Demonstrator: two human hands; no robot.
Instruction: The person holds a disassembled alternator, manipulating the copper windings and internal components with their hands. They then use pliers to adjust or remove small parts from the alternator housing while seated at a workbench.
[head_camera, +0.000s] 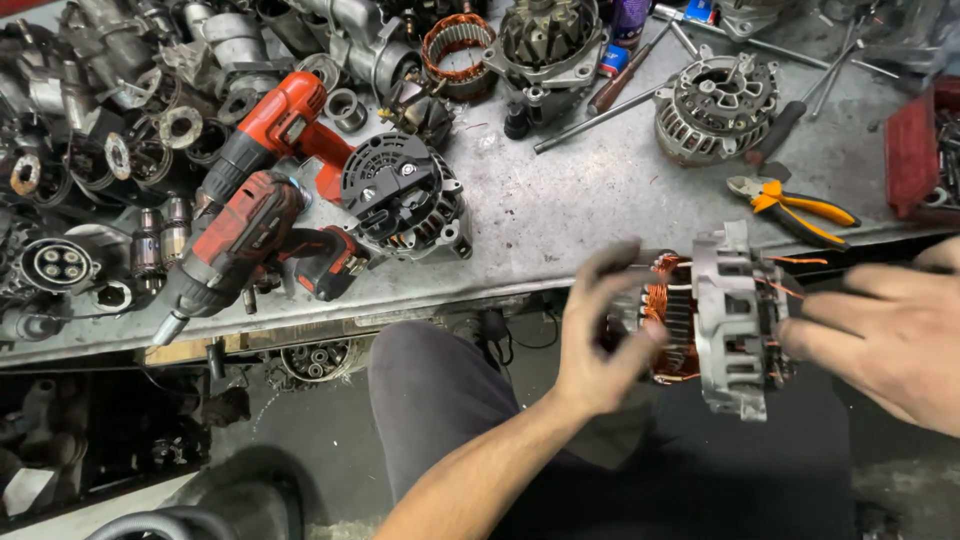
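I saw the alternator stator assembly (728, 320), a grey cast housing with copper windings showing at its left side, held in the air above my lap, just off the front edge of the workbench (560, 215). My left hand (600, 335) gripped its winding end, fingers curled around the copper coils, somewhat blurred. My right hand (890, 335) pressed on the opposite end, fingertips touching the housing's rim; I could not tell how firmly it clasped.

On the bench just beyond the assembly lay orange-handled pliers (795, 205), and farther back a complete silver alternator (715, 105). Near the bench's middle sat a black-capped alternator (405, 195), just beside two red cordless drills: one (245, 245) lying at the front edge with its bit pointing down-left, the other (280, 125) behind it. A copper-wound stator ring (455, 45) rested at the back, with another alternator housing (550, 45) just beside it. The left end held a heap of dark starter and alternator parts (90, 150). A red tray (915, 150) stood at the right edge.
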